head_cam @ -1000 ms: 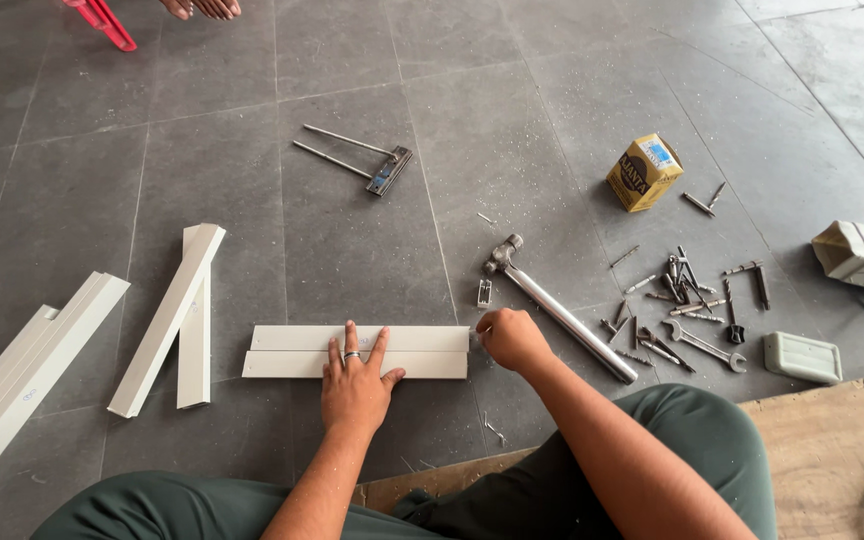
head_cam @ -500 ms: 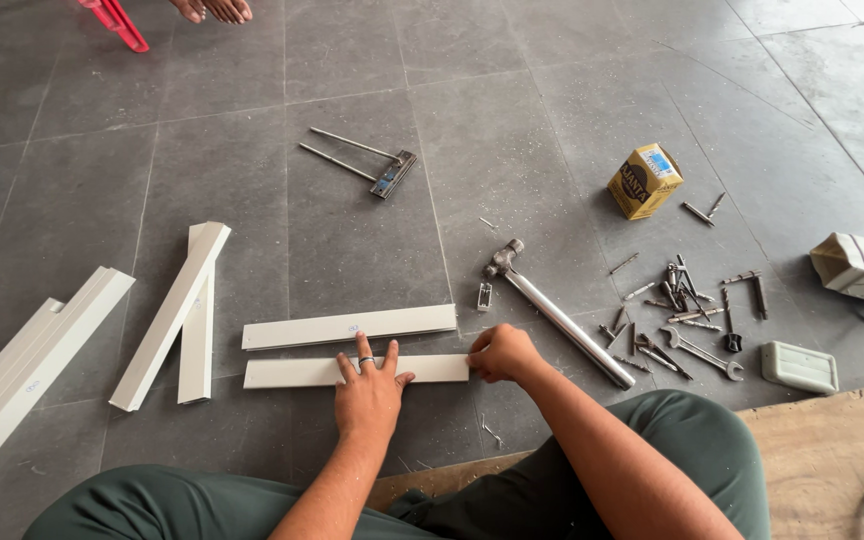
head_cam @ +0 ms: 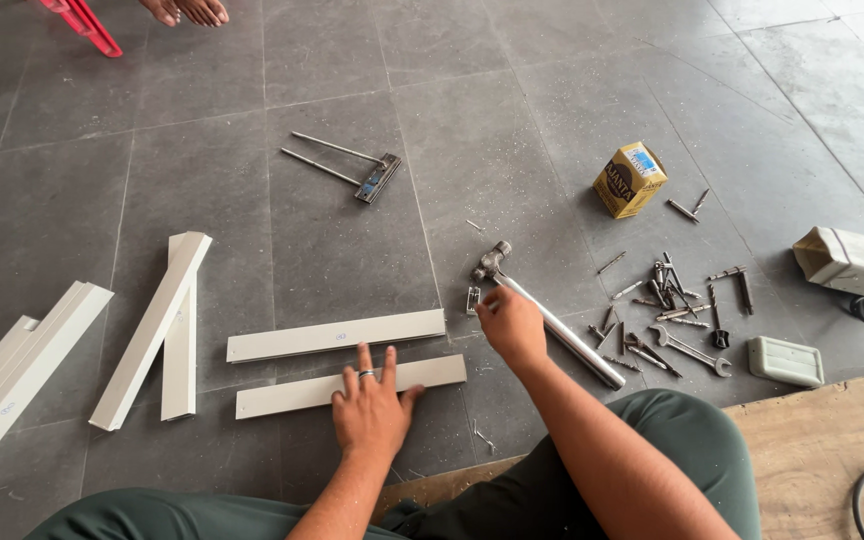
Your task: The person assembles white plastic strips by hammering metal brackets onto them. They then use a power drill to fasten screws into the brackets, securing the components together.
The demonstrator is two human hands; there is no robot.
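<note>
1. White strips: near strip (head_cam: 292, 393) lies flat on the grey tiled floor (head_cam: 352, 230) just ahead of the person's knees; far strip (head_cam: 336, 335) lies just beyond it, roughly parallel, not touching.
2. Left hand (head_cam: 370, 408): palm down, fingers spread, pressing on the near strip; ring on one finger.
3. Right hand (head_cam: 508, 325): fingers curled, tips at the hammer (head_cam: 552, 316) near its head; grip cannot be told.
4. Surroundings: yellow box (head_cam: 630, 179), loose nails and spanners (head_cam: 674, 300) to the right; more white strips (head_cam: 157, 325) to the left.
</note>
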